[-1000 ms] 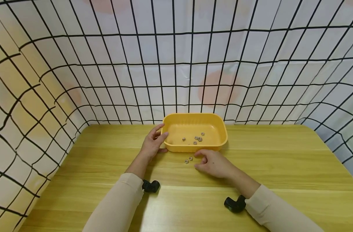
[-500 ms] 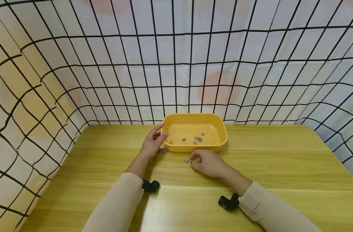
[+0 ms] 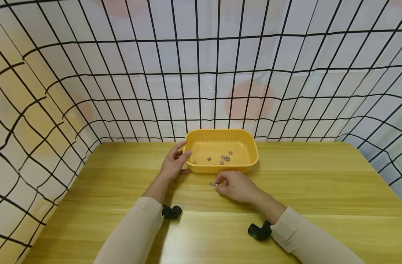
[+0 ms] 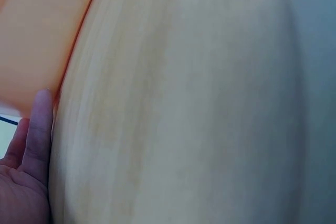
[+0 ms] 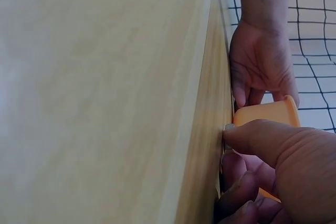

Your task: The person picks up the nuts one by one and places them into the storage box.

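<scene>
My left hand (image 3: 172, 165) is at the left end of a yellow plastic tray (image 3: 220, 168); its thumb lies over the rim and its fingers along the outer wall, holding it. In the left wrist view, straight fingers (image 4: 39, 135) meet the tray's side. In front of the tray, my right hand (image 3: 238, 187) pinches a small metal nut (image 3: 216, 185) between thumb and index finger, at or just above the tabletop. A second nut (image 3: 211, 184) lies on the wood just left of it. The right wrist view shows the pinched nut (image 5: 229, 127) partly hidden by the thumb.
Several metal nuts (image 3: 227, 158) lie scattered inside the tray. The wooden tabletop (image 3: 313, 183) stretches to both sides. Behind it rises a black wire grid (image 3: 217, 99) with a pale patterned sheet behind, bending round both sides.
My right hand has moved left to the two nuts, and its thumb and index finger have come together on the nearer one. My left hand has stayed at the tray.
</scene>
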Motion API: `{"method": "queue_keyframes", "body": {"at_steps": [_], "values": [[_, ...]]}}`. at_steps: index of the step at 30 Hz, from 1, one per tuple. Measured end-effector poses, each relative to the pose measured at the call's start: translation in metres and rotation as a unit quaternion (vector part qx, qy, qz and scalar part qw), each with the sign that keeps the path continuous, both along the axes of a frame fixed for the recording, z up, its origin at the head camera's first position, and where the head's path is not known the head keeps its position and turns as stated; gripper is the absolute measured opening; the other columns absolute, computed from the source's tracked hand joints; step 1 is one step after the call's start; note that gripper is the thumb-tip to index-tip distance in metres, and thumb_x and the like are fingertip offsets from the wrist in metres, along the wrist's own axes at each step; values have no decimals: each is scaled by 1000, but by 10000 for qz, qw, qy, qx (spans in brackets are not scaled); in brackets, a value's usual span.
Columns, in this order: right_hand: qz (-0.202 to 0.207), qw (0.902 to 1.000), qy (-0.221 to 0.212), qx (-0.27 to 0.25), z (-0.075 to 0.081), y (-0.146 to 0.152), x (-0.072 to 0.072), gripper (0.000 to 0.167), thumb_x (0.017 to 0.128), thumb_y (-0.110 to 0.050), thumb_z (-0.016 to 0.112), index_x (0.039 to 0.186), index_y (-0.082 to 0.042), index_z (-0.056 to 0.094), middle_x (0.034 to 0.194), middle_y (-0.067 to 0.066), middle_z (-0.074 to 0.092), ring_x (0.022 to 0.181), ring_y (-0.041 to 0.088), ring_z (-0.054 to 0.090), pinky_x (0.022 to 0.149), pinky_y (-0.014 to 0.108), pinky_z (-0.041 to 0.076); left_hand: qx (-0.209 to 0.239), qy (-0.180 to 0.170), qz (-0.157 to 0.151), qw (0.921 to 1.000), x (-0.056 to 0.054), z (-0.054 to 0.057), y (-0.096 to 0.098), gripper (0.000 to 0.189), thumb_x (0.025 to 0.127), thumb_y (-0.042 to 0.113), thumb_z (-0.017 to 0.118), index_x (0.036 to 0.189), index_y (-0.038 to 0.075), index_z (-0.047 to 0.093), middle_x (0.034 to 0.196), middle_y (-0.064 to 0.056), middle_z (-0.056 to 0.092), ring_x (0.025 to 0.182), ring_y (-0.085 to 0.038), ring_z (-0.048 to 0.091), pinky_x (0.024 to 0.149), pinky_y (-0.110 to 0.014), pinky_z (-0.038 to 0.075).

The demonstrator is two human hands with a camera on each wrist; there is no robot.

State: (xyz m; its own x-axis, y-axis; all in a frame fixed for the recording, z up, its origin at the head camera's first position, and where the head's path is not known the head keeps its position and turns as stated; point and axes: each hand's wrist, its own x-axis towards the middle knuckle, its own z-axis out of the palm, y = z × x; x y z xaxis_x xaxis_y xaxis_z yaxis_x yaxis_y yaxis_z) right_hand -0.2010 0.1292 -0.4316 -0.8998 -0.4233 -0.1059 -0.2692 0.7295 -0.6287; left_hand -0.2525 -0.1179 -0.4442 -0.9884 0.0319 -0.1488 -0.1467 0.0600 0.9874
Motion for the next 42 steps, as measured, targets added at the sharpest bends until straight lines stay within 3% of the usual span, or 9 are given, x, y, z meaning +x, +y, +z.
{"method": "queue_keyframes", "body": {"at_steps": [6,13,20,29,35,42], "values": [[81,10000,29,-27,-1,-1,1,7,92,-26,76,93,-25,70,68,-7,57,60,9,50,55,22,39,-16,-20,0,10000,2,1,1,55,101,33,67,152,33,48,148,-13,49,123,-37,60,65,-31,65],[99,9999,74,90,0,0,2,7,92,-28,76,92,-25,69,69,-9,58,64,9,52,61,24,42,33,-50,7,10000,0,1,0,56,100,35,68,152,33,48,149,-13,48,125,-37,58,67,-33,65],[272,9994,200,-106,3,2,4,6,92,-26,76,91,-23,71,69,-10,60,64,8,53,61,23,45,45,-73,-32,10000,1,2,-1,57,100,35,67,153,33,47,150,-13,47,125,-38,59,68,-34,66],[280,9977,607,81,15,6,7,4,92,-25,74,93,-22,72,70,-13,60,65,5,54,63,22,47,8,-95,8,10000,-1,0,-1,57,100,36,67,153,33,47,150,-13,46,124,-37,59,68,-33,66],[185,9975,660,161,22,11,8,4,92,-25,74,94,-22,73,72,-13,61,66,5,54,65,22,47,18,-86,-2,10000,-2,-1,-1,57,101,36,67,154,32,46,150,-13,46,124,-37,59,68,-33,66],[215,9963,823,79,35,16,5,6,93,-23,74,94,-17,72,70,-10,61,59,7,52,55,21,46,42,-79,-15,10000,-2,-1,-1,57,100,35,67,153,32,46,149,-14,46,123,-37,59,66,-32,65]]}}
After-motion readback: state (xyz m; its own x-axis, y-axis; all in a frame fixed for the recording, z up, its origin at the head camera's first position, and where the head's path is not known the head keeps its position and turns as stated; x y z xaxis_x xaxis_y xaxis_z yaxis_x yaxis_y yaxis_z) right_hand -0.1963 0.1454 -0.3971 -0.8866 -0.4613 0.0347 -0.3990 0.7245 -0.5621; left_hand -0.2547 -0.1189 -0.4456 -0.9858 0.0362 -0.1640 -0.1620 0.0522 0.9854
